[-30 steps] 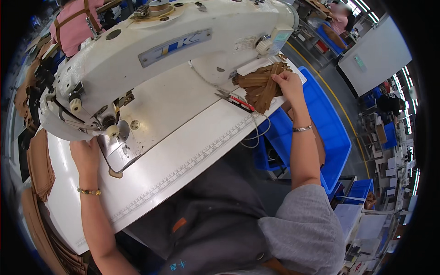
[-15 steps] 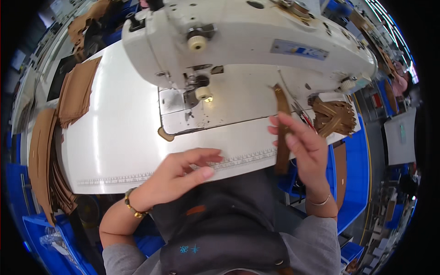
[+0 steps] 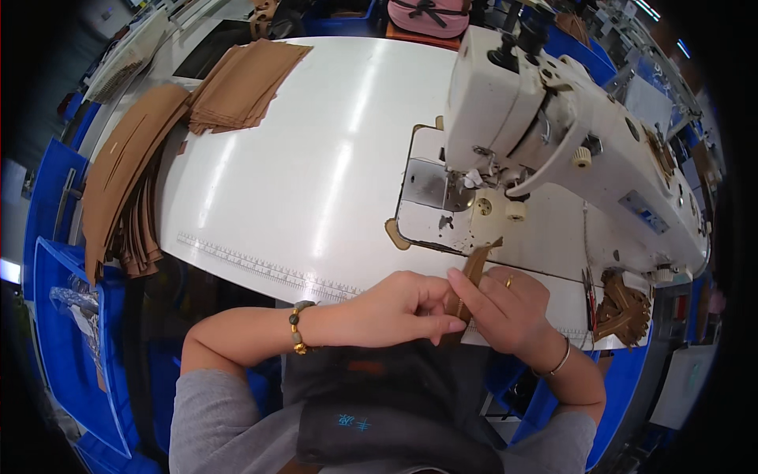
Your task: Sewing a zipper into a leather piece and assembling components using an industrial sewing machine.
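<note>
Both hands meet over the near edge of the white sewing table (image 3: 300, 197), on a brown zipper (image 3: 478, 262). Its upper end points away from me toward the sewing machine (image 3: 493, 95). My left hand (image 3: 407, 306) closes on the zipper's lower part with thumb and bent fingers. From the other side, my right hand (image 3: 509, 310) presses it between thumb and fingers. The needle area and metal plate (image 3: 430, 186) lie just beyond the hands, with no fabric under the presser foot. The fingers partly hide the zipper's lower half.
Brown fabric pieces (image 3: 249, 83) lie stacked at the far left, and longer brown panels (image 3: 130, 150) hang over the left edge. A bundle of brown zippers (image 3: 624, 308) sits at the right beside scissors (image 3: 589, 296). Blue bins (image 3: 87, 340) stand below left.
My view has swung left. My left hand, empty and loosely spread before, has come to the zipper and gripped it. My right hand still holds the zipper, now beside the left.
</note>
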